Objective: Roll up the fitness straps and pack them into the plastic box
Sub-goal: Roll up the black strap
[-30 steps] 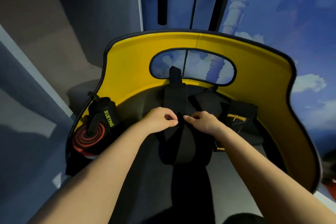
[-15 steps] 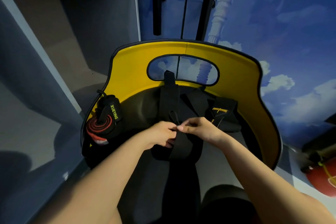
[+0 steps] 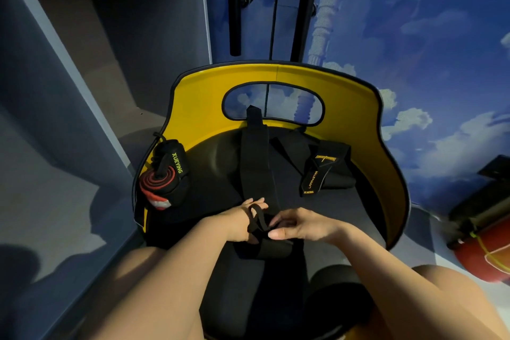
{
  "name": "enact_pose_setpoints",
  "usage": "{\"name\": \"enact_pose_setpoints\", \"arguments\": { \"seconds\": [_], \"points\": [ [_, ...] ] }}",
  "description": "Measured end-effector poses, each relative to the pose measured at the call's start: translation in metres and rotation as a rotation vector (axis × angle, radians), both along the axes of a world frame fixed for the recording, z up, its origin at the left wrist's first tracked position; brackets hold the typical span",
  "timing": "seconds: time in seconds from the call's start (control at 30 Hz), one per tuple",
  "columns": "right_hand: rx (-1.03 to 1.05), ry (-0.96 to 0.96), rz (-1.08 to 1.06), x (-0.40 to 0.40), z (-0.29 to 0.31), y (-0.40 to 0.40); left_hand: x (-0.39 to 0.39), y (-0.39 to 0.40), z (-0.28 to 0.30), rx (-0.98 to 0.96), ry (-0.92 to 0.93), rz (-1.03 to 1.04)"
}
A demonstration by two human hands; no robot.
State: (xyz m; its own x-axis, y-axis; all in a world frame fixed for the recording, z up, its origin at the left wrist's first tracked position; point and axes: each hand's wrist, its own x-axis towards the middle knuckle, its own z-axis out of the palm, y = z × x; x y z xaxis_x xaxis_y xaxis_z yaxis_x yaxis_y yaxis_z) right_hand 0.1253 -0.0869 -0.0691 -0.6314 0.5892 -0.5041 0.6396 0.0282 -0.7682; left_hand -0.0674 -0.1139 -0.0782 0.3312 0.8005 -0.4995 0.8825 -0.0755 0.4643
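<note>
Strap (image 3: 255, 171) lies along black seat (image 3: 215, 174), near end half rolled | left hand (image 3: 246, 222) grips roll and thin loop | right hand (image 3: 298, 225) pinches roll edge | rolled XUEYING wrap (image 3: 165, 176) at seat's left

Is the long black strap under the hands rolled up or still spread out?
Mostly spread: the long black strap lies flat up the seat; only its near end is bunched between left hand and right hand.

a yellow chair (image 3: 361, 130) with a black seat carries the things. on the seat lie a rolled red-and-black strap (image 3: 162, 176) at the left edge, a long black strap (image 3: 255, 163) down the middle, and a folded black strap (image 3: 325, 171) at right.
</note>
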Motion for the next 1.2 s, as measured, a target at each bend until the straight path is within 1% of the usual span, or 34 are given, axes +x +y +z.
{"name": "enact_pose_setpoints", "arguments": {
  "seconds": [0.07,0.1,0.17,0.23,0.27,0.33,0.37,0.4,0.43,0.47,0.53,0.57,0.63,0.67,0.7,0.73,0.77,0.83,0.9,0.97,1.03,1.1,1.2],
  "points": [
    [0.087,-0.013,-0.048,0.002,-0.004,0.001,0.005,-0.002,0.000,-0.001,0.025,-0.011],
    [0.176,-0.023,-0.083,0.002,-0.006,0.001,0.007,-0.001,0.001,0.022,-0.016,0.019],
    [0.413,-0.042,-0.105,0.001,-0.011,0.004,0.009,0.005,0.005,0.163,-0.076,0.104],
    [0.582,-0.098,0.021,0.000,-0.019,0.005,0.008,0.009,0.005,0.347,0.079,0.066],
    [0.627,-0.161,0.112,0.000,-0.024,0.005,0.008,0.011,-0.001,0.343,0.129,0.039],
    [0.667,-0.272,0.233,0.000,-0.031,0.005,0.008,0.010,-0.010,0.264,0.197,-0.047],
    [0.657,-0.284,0.248,0.001,-0.033,0.006,0.009,0.009,-0.014,0.219,0.204,-0.075],
    [0.637,-0.256,0.234,0.002,-0.032,0.008,0.008,0.008,-0.019,0.185,0.207,-0.093],
    [0.612,-0.202,0.180,0.003,-0.029,0.010,0.008,0.007,-0.022,0.161,0.208,-0.106],
    [0.584,-0.133,0.077,0.005,-0.027,0.013,0.008,0.008,-0.022,0.138,0.215,-0.122],
    [0.531,-0.005,-0.228,0.011,-0.021,0.018,0.007,0.008,-0.020,0.116,0.242,-0.162],
    [0.519,0.026,-0.397,0.014,-0.020,0.020,0.008,0.008,-0.017,0.112,0.263,-0.175],
    [0.537,0.050,-0.682,0.019,-0.020,0.024,0.010,0.008,-0.010,0.136,0.284,-0.165],
    [0.566,0.052,-0.790,0.021,-0.020,0.027,0.012,0.009,-0.006,0.173,0.273,-0.141],
    [0.618,0.037,-0.858,0.024,-0.019,0.031,0.014,0.010,-0.002,0.217,0.245,-0.099],
    [0.695,-0.006,-0.871,0.027,-0.020,0.035,0.016,0.011,0.002,0.263,0.207,-0.058],
    [0.784,-0.082,-0.826,0.030,-0.019,0.039,0.018,0.012,0.005,0.306,0.166,-0.023],
    [0.922,-0.311,-0.608,0.035,-0.018,0.048,0.022,0.014,0.008,0.360,0.101,0.014],
    [0.960,-0.499,-0.398,0.039,-0.018,0.055,0.024,0.015,0.008,0.368,0.065,0.017],
    [0.936,-0.561,-0.298,0.041,-0.020,0.062,0.026,0.015,0.008,0.363,0.034,0.019],
    [0.928,-0.550,-0.272,0.041,-0.023,0.065,0.026,0.017,0.008,0.358,-0.003,0.031],
    [0.952,-0.481,-0.290,0.038,-0.023,0.065,0.026,0.020,0.009,0.351,-0.065,0.071],
    [0.997,-0.238,-0.415,0.028,-0.014,0.060,0.025,0.026,0.010,0.348,-0.210,0.188]
  ]
}}
